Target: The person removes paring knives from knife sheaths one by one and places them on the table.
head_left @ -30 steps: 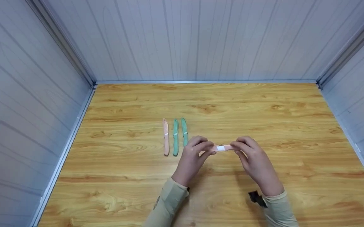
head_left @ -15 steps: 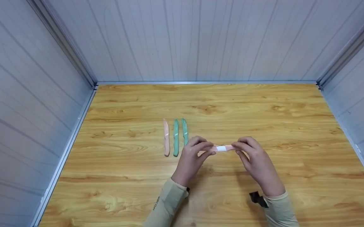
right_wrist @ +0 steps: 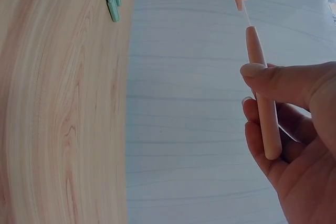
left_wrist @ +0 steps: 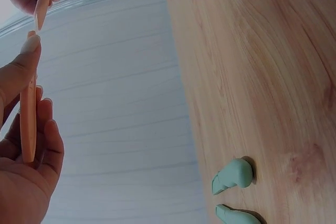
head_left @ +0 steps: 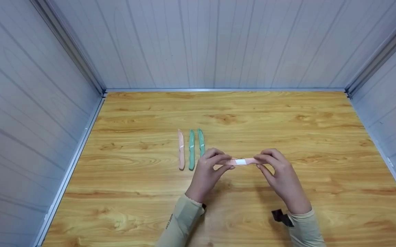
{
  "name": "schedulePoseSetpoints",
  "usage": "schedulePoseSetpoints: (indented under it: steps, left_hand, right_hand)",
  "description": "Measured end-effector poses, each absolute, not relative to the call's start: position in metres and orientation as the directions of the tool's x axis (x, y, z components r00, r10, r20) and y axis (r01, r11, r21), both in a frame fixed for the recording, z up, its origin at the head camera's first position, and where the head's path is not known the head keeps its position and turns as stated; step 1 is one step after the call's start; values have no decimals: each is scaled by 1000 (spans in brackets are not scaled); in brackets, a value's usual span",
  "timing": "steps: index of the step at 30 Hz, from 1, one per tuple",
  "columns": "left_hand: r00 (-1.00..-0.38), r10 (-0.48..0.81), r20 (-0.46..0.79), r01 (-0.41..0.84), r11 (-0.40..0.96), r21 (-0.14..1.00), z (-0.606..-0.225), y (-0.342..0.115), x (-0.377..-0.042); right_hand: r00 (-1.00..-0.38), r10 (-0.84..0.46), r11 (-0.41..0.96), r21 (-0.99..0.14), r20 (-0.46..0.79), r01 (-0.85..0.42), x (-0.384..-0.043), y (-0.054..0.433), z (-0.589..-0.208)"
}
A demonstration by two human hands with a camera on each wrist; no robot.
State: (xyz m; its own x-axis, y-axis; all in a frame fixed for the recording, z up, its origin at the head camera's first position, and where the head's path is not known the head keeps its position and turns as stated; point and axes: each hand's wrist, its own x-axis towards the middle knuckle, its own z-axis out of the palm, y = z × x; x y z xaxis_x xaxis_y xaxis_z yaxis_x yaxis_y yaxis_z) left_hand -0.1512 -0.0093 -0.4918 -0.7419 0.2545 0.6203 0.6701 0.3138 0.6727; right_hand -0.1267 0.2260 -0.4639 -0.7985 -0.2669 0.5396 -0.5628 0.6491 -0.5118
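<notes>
Both hands hold a pink sheathed knife (head_left: 231, 162) level above the table, with a stretch of white blade (head_left: 240, 161) showing between its two pink parts. My left hand (head_left: 207, 173) pinches the left part, which looks like a flat sheath (left_wrist: 28, 124) in the left wrist view. My right hand (head_left: 283, 178) pinches the other part, a handle (right_wrist: 269, 121) with a rounded end, between thumb and fingers. Left of the hands lie another pink knife (head_left: 181, 151) and two green knives, the nearer one (head_left: 201, 139) partly hidden behind my left hand and the other green knife (head_left: 191, 151) in full sight.
The wood-grain table (head_left: 132, 199) is bounded by a pale panelled wall (head_left: 198, 44) at the back and similar walls on the left (head_left: 29, 120) and right (head_left: 393, 113). A black strap (head_left: 282, 218) hangs at the right sleeve (head_left: 306, 228).
My right hand has shifted slightly to the right, and a little more of the pink handle and white blade shows between the hands. The knives on the table lie as before.
</notes>
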Motion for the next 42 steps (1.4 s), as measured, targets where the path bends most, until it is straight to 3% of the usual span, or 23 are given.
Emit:
schedulePoseSetpoints:
  steps: [25, 42]
  left_hand:
    - [-722, 264, 639, 688, 373, 623, -490, -7, -152]
    - [-723, 290, 628, 691, 329, 644, -491, -9, -154]
  right_hand:
    - [-780, -298, 667, -464, 551, -583, -125, 221, -461]
    - [-790, -304, 656, -484, 532, -579, -125, 224, -463]
